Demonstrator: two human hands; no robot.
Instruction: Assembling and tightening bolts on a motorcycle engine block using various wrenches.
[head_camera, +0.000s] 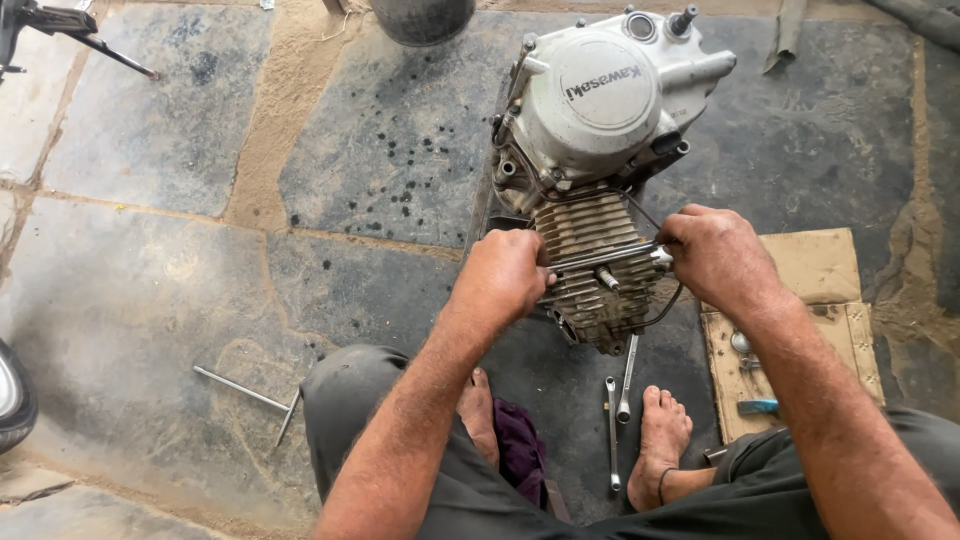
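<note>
Both hands grip the grey, finned metal motorcycle engine, which stands on the stone floor at twelve o'clock from the person's bare feet. The left hand clenches its fingers on the ribbed cylinder's nine o'clock side; the right hand closes around a slim steel rod at three o'clock. Two long steel spanners lie at six o'clock. An oily grip could slip, tipping the engine toward the toes.
</note>
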